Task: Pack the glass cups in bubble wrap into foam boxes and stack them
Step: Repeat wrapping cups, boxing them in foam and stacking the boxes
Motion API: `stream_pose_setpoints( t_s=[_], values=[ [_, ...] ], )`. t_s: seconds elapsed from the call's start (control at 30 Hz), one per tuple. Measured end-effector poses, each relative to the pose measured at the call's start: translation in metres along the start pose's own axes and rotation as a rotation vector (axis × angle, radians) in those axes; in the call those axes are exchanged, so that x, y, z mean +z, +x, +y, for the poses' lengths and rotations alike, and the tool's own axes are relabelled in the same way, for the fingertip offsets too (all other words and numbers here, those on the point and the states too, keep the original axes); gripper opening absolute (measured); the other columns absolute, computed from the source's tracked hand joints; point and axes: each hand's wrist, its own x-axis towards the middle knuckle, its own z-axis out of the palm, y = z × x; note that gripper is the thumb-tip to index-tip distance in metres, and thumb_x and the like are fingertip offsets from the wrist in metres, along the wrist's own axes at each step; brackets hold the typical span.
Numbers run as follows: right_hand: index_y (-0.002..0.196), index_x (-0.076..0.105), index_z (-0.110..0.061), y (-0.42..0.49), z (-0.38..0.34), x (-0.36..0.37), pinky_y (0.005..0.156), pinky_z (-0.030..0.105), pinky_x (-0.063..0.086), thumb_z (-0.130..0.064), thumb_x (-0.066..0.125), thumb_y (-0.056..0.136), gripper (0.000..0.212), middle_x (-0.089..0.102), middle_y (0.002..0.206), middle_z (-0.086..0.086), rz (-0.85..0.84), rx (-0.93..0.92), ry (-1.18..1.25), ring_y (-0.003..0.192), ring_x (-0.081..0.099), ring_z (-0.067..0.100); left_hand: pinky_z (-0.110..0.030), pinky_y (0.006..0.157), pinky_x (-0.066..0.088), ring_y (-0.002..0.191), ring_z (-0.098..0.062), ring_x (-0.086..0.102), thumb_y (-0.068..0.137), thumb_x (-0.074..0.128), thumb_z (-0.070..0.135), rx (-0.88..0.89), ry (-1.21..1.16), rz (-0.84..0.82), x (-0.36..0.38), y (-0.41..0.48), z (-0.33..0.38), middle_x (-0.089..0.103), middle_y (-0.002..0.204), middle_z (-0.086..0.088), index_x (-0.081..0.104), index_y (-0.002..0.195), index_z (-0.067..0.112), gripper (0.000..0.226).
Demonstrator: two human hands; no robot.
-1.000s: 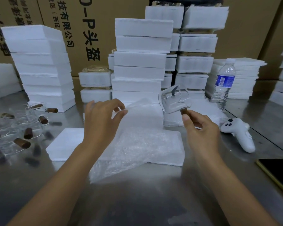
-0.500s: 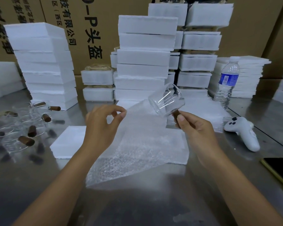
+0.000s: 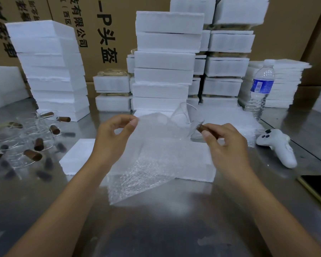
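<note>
1. Steel bench (image 3: 156, 229), printed cardboard cartons (image 3: 119, 15) behind; white foam box stacks (image 3: 167, 58) along the back edge.
2. L side: spare cups (image 3: 26, 145) w/ brown handles, jumbled on bench. R side: water bottle (image 3: 261, 89) upright, white controller (image 3: 278, 147) nearer, dark phone (image 3: 319, 188) cut off at frame edge.
3. Flat foam box (image 3: 78, 156) lies in front of stacks; bubble wrap (image 3: 152, 164) draped over it, near corner hanging onto bench.
4. L hand (image 3: 111, 141): thumb + forefinger pinch wrap's upper edge, lifted off the foam.
5. R hand (image 3: 228, 147): fingers curled round brown handle (image 3: 202, 128) of glass cup (image 3: 187, 119). Cup tilted, above far R part of wrap, just beside lifted edge. Cup/wrap contact: cannot tell.
</note>
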Motion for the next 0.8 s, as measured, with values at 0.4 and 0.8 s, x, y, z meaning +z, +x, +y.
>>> stream_pose_setpoints(
  t_s=[0.4, 0.8],
  values=[
    [0.105, 0.07, -0.022, -0.009, -0.012, 0.001, 0.081, 0.032, 0.048, -0.022, 0.058, 0.087, 0.021, 0.05, 0.086, -0.019, -0.032, -0.309, -0.087, 0.083, 0.054, 0.008, -0.013, 0.072, 0.041, 0.07, 0.015, 0.056, 0.087, 0.066, 0.029, -0.006, -0.086, 0.043, 0.001, 0.002, -0.003, 0.064, 0.069, 0.032, 0.064, 0.078, 0.036, 0.011],
    [0.098, 0.071, -0.029, -0.018, -0.027, 0.002, 0.065, 0.022, 0.042, -0.021, 0.065, 0.086, 0.015, 0.05, 0.08, -0.009, -0.124, -0.257, -0.27, 0.083, 0.042, 0.005, -0.018, 0.086, 0.045, 0.08, 0.009, 0.06, 0.075, 0.063, 0.042, 0.072, -0.166, 0.015, 0.005, -0.009, 0.015, 0.066, 0.079, 0.029, 0.065, 0.081, 0.037, 0.008]
  ],
)
